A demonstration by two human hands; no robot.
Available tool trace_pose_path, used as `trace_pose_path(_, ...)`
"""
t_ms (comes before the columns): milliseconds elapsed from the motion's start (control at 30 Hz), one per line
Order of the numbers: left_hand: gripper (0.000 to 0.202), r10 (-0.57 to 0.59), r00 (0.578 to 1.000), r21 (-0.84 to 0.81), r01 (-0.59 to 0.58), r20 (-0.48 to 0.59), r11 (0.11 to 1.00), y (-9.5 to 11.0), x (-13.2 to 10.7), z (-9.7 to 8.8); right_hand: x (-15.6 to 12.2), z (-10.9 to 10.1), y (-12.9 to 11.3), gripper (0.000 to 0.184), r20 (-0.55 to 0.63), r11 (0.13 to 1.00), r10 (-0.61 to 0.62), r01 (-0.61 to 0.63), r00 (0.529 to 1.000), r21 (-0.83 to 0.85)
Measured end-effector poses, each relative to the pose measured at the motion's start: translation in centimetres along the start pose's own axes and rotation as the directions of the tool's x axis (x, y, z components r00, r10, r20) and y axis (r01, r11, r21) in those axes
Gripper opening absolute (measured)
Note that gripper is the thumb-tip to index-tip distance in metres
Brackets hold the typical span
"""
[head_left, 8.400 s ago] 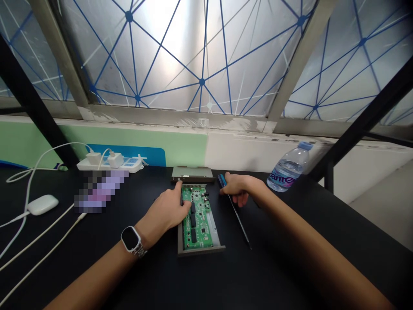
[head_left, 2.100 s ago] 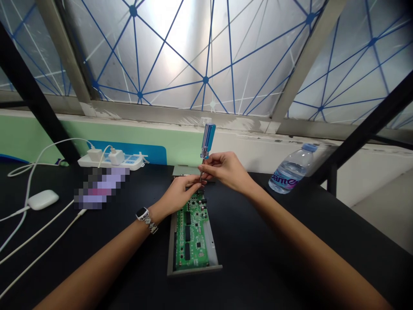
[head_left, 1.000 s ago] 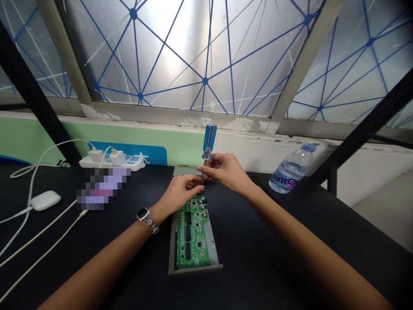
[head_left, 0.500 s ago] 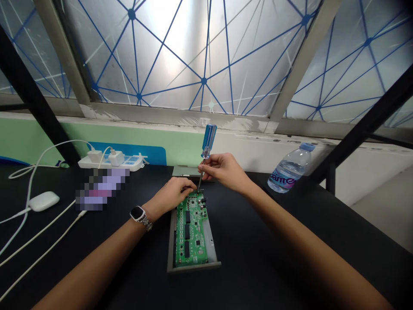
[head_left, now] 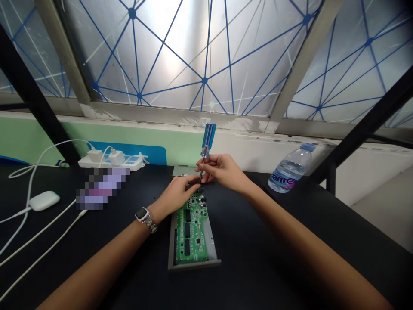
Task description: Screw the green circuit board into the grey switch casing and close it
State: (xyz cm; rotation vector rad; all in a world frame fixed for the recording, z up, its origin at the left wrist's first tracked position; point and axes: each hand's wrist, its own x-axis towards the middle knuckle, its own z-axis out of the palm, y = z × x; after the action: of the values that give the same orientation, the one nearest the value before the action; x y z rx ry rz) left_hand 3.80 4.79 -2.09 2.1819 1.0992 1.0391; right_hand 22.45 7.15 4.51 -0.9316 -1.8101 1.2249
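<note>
A screwdriver (head_left: 209, 137) with a clear blue handle stands nearly upright, its tip down at the far end of a green circuit board (head_left: 193, 230). My right hand (head_left: 223, 169) is closed around its metal shaft just below the handle. My left hand (head_left: 177, 192) rests over the board's far left corner, thumb and forefinger bent together by the screwdriver tip. Whatever is between those fingertips is too small to make out. The board lies in a shallow grey metal casing (head_left: 193, 266) on the black table.
Behind my hands lies a flat grey metal piece (head_left: 181, 171). A water bottle (head_left: 287, 170) stands at the right. To the left are a power strip (head_left: 132, 161) with chargers, a blurred-out item (head_left: 105, 189), white cables and a white rounded device (head_left: 44, 201).
My left hand has shifted right, its fingertips now at the screwdriver's lower shaft. My right hand and the screwdriver have barely moved.
</note>
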Motion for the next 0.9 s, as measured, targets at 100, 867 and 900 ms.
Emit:
trace_pose_path(100,0.023,-0.004,1.000,-0.021,0.004,0.005,1.000,0.3,0.2,0.0,-0.2,0.2,-0.2,0.016,0.020,1.000,0.013,-0.013,1.000,0.020)
trace_pose_path(867,0.017,-0.033,0.999,-0.179,0.034,0.008,0.983,-0.3,1.5,1.2,-0.2,1.0,-0.4,0.018,0.075,1.000,-0.003,0.002,0.997,0.012)
trace_pose_path(900,0.018,-0.035,0.999,-0.191,0.037,0.013,0.981,-0.5,1.5,1.3,-0.2,1.0,-0.3,0.020,0.056,1.000,-0.015,0.015,0.998,-0.001)
